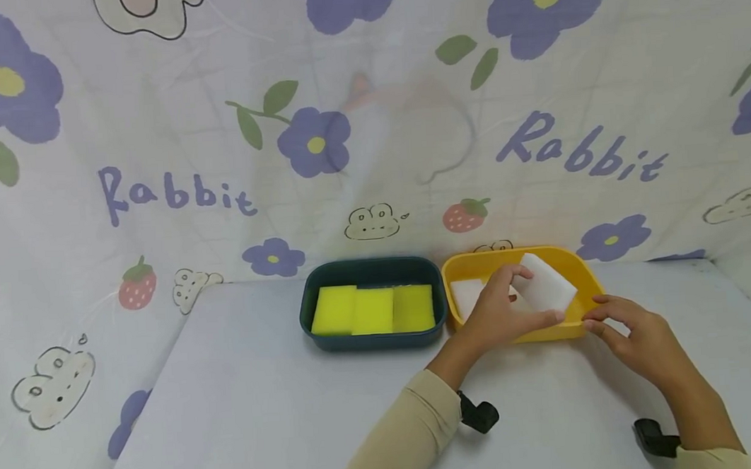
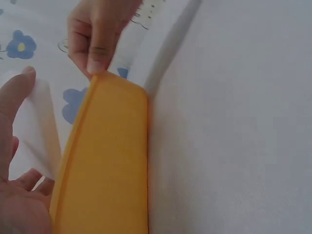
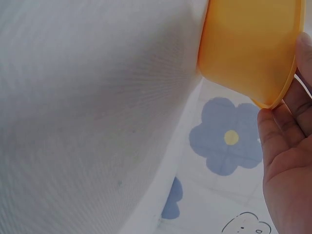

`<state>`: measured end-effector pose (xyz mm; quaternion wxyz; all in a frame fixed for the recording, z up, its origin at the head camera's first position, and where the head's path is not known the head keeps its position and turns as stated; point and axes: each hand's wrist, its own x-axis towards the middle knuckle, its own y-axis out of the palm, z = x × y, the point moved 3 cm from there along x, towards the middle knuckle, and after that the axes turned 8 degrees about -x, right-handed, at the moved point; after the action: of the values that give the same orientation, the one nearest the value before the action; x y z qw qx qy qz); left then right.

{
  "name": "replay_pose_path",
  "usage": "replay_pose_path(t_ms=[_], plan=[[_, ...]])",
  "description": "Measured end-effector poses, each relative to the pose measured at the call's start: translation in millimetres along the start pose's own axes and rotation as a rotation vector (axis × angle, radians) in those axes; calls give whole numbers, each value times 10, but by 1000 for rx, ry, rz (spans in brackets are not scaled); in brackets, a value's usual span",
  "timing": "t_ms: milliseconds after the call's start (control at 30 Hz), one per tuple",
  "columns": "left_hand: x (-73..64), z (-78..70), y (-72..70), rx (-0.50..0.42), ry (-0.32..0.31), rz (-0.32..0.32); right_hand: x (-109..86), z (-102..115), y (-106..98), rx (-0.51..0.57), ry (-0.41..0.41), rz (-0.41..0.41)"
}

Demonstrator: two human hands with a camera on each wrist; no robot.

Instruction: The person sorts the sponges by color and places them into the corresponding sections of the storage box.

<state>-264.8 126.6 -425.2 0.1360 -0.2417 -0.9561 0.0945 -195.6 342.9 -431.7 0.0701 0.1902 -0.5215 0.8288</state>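
Note:
My left hand [image 1: 497, 316] grips a white sponge block [image 1: 547, 286] between thumb and fingers, tilted over the yellow tray [image 1: 510, 258]. Another white sponge [image 1: 464, 297] lies inside that tray at its left end, partly behind the hand. At the tray's front right corner, my right hand [image 1: 639, 337] pinches the rim between thumb and fingers. The left wrist view also catches the held white sponge [image 2: 36, 126] beside the tray's yellow wall [image 2: 107, 161]. From the right wrist, the fingers [image 3: 275, 136] show at the rim.
Left of the yellow tray, right beside it, stands a dark green tray [image 1: 375, 341] with yellow sponges [image 1: 373, 311] side by side in it. Both sit on a white table [image 1: 251, 411], near its back edge, against a flower-printed curtain [image 1: 369, 121].

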Motion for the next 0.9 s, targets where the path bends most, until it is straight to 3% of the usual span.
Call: replay_pose_path(t_ms=[100,300,433,567,733,900], plan=[[72,32,40,69,-2,-28,-5,7,-1,-3,-2,-3],[194,42,147,376,24,-87,-18,2,-1,2,23,9],[255,47,193,510,-21,-97,-18,-4,13,-5,42,26],[287,43,220,533,-75,-58,-10,-7,22,-11,38,32],[302,27,246,528,-84,-2,-3,-10,7,-13,34,25],[297,42,263,518,-133,67,-3,-14,12,-13,23,23]])
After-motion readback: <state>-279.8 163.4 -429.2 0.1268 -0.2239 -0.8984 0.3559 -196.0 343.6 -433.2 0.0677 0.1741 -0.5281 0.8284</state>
